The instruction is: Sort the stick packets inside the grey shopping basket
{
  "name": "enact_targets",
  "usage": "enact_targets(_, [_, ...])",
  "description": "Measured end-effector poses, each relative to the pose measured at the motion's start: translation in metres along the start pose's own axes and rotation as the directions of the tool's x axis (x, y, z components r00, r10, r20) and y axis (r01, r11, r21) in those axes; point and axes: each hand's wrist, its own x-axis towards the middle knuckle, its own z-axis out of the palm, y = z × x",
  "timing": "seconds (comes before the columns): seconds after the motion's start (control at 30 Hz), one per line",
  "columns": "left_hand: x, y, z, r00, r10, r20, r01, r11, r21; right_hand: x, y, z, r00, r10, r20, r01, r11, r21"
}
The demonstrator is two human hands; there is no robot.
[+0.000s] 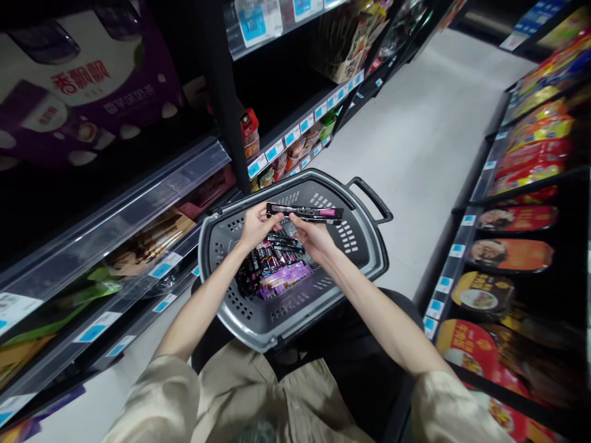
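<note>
A long, slim black packet (318,214) with a pink patch near its right end lies across both my hands, above the shopping basket. My left hand (259,226) pinches its left end between thumb and fingers. Near its middle, my right hand (314,239) grips it from below, thumb on top. The grey plastic basket (295,314) sits in front of my body. Inside it are several black packets (270,258) with pink marks and some purple packets (284,280), heaped toward the left and middle. The hands partly cover the heap.
Shelves with price labels (295,134) run along my left, holding a large purple carton (87,92). On the right, another shelf holds packaged bowls (482,292) and red packets (530,160). A pale floor (415,117) stretches ahead. The basket's black handle (372,200) sticks out right.
</note>
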Motion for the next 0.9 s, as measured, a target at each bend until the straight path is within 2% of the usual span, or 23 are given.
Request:
enact_targets(0.13, [0.0, 0.0, 0.0, 1.0, -0.004, 0.004, 0.004, 1.0, -0.008, 0.001, 0.003, 0.0, 0.999, -0.047, -0.014, 0.047, 0.999, -0.023])
enact_targets(0.33, [0.0, 0.001, 0.0, 1.0, -0.006, 0.023, 0.006, 1.0, -0.006, 0.005, 0.011, -0.002, 0.973, -0.216, -0.081, 0.201, 0.966, -0.16])
enact_targets(0.47, [0.0, -0.003, 0.0, 1.0, 0.006, 0.02, -0.006, 1.0, 0.005, 0.006, 0.01, -0.001, 0.973, -0.224, -0.058, 0.211, 0.962, -0.173])
enact_targets(0.53, [-0.001, -0.006, -0.001, 0.998, 0.061, 0.017, -0.062, 0.997, 0.036, 0.005, 0.009, 0.0, 0.978, -0.201, -0.051, 0.192, 0.972, -0.135])
enact_targets(0.6, [-0.002, -0.008, -0.001, 0.986, 0.158, 0.053, -0.164, 0.976, 0.142, 0.005, 0.009, 0.0, 0.985, -0.163, -0.056, 0.158, 0.984, -0.084])
enact_targets(0.73, [-0.003, -0.007, -0.002, 0.93, 0.344, 0.132, -0.366, 0.819, 0.442, 0.01, 0.008, -0.003, 0.995, -0.064, -0.082, 0.061, 0.997, -0.044])
enact_targets(0.8, [-0.003, -0.007, -0.003, 0.91, 0.39, 0.138, -0.404, 0.762, 0.506, 0.013, 0.007, -0.004, 0.995, -0.038, -0.092, 0.032, 0.998, -0.059])
enact_targets(0.9, [-0.002, -0.009, -0.003, 0.907, 0.387, 0.168, -0.415, 0.752, 0.512, 0.012, 0.004, -0.004, 0.994, -0.067, -0.086, 0.059, 0.994, -0.097])
